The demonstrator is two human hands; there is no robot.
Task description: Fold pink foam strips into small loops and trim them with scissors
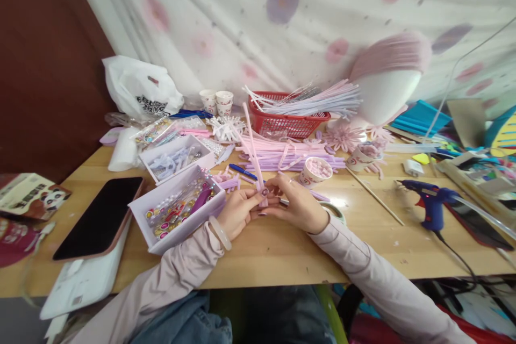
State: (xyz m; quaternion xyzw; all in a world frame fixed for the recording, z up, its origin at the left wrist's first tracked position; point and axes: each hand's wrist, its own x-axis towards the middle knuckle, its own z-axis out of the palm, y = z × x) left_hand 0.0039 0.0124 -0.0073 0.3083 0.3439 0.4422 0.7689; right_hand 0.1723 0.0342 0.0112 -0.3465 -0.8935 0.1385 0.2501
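Observation:
Pale pink pipe cleaners point(253, 153) rise upright between my hands, slightly apart at the top. My left hand point(237, 210) is closed, its thumb and fingers pinching their lower part. My right hand point(301, 205) is closed as well, its fingertips meeting the same stems from the right; my fingers hide the exact grip. Behind them lie bundles of pink and purple pipe cleaners point(282, 153) and a blue pen point(243, 172). A paper cup point(316, 176) of small pink pieces stands just beyond my right hand. A ring-shaped, pale green thing point(335, 212) is partly hidden by my right wrist.
White boxes of beads point(181, 239) and lilac pieces point(175, 142) stand left, beside a phone point(100, 217). At the back are a red basket point(288, 123) of stems and a mannequin head point(387, 91). Right lie a wooden stick point(374, 196) and a blue glue gun point(433, 201) with its cord.

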